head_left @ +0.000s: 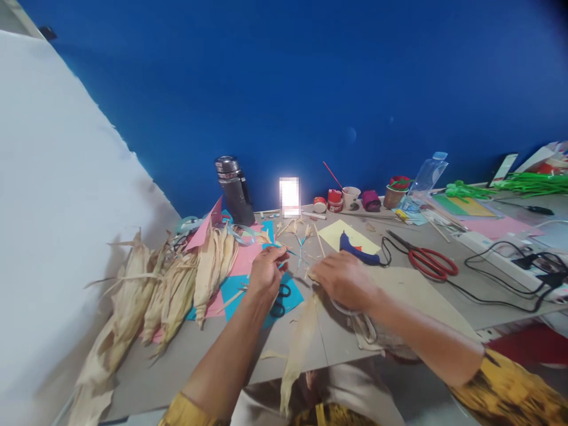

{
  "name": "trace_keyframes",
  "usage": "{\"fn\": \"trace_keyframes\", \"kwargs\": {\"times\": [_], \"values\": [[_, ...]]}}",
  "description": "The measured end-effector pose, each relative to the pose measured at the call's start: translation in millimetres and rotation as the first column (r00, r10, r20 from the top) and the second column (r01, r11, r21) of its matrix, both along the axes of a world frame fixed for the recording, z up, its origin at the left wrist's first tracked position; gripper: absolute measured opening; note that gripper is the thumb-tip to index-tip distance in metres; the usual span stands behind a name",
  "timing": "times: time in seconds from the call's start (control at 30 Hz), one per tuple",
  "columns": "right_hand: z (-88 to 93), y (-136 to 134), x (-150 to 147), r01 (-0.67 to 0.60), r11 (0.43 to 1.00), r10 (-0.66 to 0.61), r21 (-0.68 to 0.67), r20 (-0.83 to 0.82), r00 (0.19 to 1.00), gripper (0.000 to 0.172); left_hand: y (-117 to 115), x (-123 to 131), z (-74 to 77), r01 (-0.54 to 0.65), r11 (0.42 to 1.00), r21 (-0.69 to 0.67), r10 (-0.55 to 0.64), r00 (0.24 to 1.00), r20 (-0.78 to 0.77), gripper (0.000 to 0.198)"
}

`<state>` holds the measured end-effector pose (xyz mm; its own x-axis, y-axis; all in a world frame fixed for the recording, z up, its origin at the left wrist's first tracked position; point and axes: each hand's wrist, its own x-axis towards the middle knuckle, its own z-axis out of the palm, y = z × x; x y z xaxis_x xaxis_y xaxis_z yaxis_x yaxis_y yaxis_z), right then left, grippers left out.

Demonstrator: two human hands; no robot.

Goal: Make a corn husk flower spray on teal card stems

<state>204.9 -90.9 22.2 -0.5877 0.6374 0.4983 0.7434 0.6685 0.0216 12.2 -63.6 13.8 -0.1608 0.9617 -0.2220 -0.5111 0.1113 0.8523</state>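
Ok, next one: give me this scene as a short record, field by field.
left hand: fingertips drawn together; what they hold is unclear
right hand: fingers at the upper end of a husk strip; grip hidden
left side: dried corn husks, pink paper
right side: blue glue gun, red-handled scissors, white power strip
back: dark flask, red jars, white cup, clear bottle
wall: blue

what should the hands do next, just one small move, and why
Probably draw the pale husk strip further onto the table: its upper end is at the right hand's fingertips, while its lower end hangs past the near edge, where it might slip off.
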Motion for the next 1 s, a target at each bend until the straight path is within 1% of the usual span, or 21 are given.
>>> {"fn": "trace_keyframes", "kwargs": {"times": [0.07, 0.1, 0.13, 0.17, 0.23, 0.3, 0.33, 0.37, 0.4, 0.5, 0.57, 0.6, 0.67, 0.73, 0.77, 0.83, 0.87, 0.9, 0.93, 0.97, 1.0], "values": [[8.6, 11, 10, 0.098, 0.985, -0.123, -0.14, -0.187, 0.975, 0.024, -2, 0, 4.4, 0.067, 0.997, 0.034, -0.067, 0.998, 0.001, 0.031], [13.0, 17, 13, 0.119, 0.965, -0.187, -0.234, -0.297, 0.936, 0.024, -3, 0, 5.9, 0.106, 0.993, 0.051, -0.106, 0.994, -0.002, 0.031], [16.6, 24, 15, 0.081, 0.935, -0.22, -0.344, -0.385, 0.896, 0.024, -4, 1, 6.9, 0.142, 0.988, 0.069, -0.142, 0.99, -0.007, 0.031], [19.2, 30, 15, 0.014, 0.897, -0.238, -0.441, -0.456, 0.858, 0.025, -5, 2, 7.3, 0.17, 0.982, 0.083, -0.17, 0.985, -0.014, 0.03], [20.2, 38, 10, -0.16, 0.81, -0.225, -0.565, -0.551, 0.804, 0.027, -7, 5, 6.8, 0.207, 0.973, 0.102, -0.205, 0.978, -0.034, 0.027], [16.8, 41, 1, -0.313, 0.72, -0.192, -0.619, -0.612, 0.767, 0.028, -8, 7, 5.9, 0.223, 0.969, 0.106, -0.218, 0.974, -0.058, 0.025], [14.3, 41, -2, -0.366, 0.683, -0.184, -0.633, -0.633, 0.752, 0.029, -9, 8, 5.5, 0.225, 0.969, 0.105, -0.218, 0.973, -0.071, 0.025], [11.9, 40, -6, -0.399, 0.656, -0.183, -0.64, -0.648, 0.739, 0.03, -9, 8, 5.3, 0.221, 0.97, 0.105, -0.213, 0.974, -0.083, 0.025], [9.8, 39, -8, -0.412, 0.644, -0.189, -0.644, -0.656, 0.731, 0.03, -9, 9, 5.2, 0.211, 0.972, 0.104, -0.202, 0.975, -0.093, 0.025], [7.3, 35, -11, -0.371, 0.661, -0.206, -0.652, -0.634, 0.746, 0.027, -10, 11, 4.3, 0.161, 0.982, 0.095, -0.15, 0.982, -0.111, 0.028], [7.7, 33, -12, -0.309, 0.707, -0.189, -0.636, -0.59, 0.785, 0.022, -10, 13, 2.7, 0.123, 0.989, 0.077, -0.113, 0.986, -0.121, 0.028], [8.0, 32, -14, -0.261, 0.745, -0.176, -0.613, -0.559, 0.81, 0.019, -10, 14, 1.6, 0.105, 0.992, 0.064, -0.095, 0.987, -0.133, 0.028], [8.3, 28, -18, -0.14, 0.84, -0.149, -0.524, -0.471, 0.87, 0.014, -11, 16, -0.6, 0.067, 0.997, 0.041, -0.059, 0.983, -0.172, 0.025], [7.7, 23, -23, -0.027, 0.918, -0.129, -0.396, -0.362, 0.923, 0.012, -12, 18, -2.5, 0.034, 0.999, 0.032, -0.026, 0.975, -0.219, 0.022], [7.1, 21, -26, 0.01, 0.943, -0.12, -0.332, -0.31, 0.943, 0.012, -13, 18, -3.2, 0.02, 0.999, 0.032, -0.012, 0.971, -0.24, 0.022], [5.6, 19, -30, 0.046, 0.969, -0.108, -0.242, -0.247, 0.963, 0.012, -14, 19, -3.1, 0.01, 0.999, 0.035, 0.0, 0.963, -0.268, 0.021], [4.8, 19, -31, 0.055, 0.969, -0.116, -0.239, -0.249, 0.962, 0.011, -15, 18, -2.3, 0.021, 0.999, 0.035, -0.011, 0.963, -0.27, 0.022], [4.0, 20, -31, 0.045, 0.958, -0.127, -0.285, -0.277, 0.953, 0.011, -15, 17, -0.8, 0.048, 0.998, 0.035, -0.037, 0.965, -0.261, 0.022], [3.3, 21, -30, 0.004, 0.925, -0.139, -0.379, -0.329, 0.934, 0.011, -15, 16, 1.2, 0.091, 0.995, 0.036, -0.079, 0.967, -0.24, 0.022], [2.7, 23, -28, -0.07, 0.862, -0.16, -0.501, -0.402, 0.901, 0.012, -16, 14, 3.6, 0.154, 0.987, 0.043, -0.142, 0.967, -0.213, 0.023], [2.0, 26, -25, -0.178, 0.766, -0.191, -0.618, -0.484, 0.854, 0.014, -16, 12, 6.1, 0.229, 0.972, 0.055, -0.215, 0.959, -0.185, 0.023]]}}
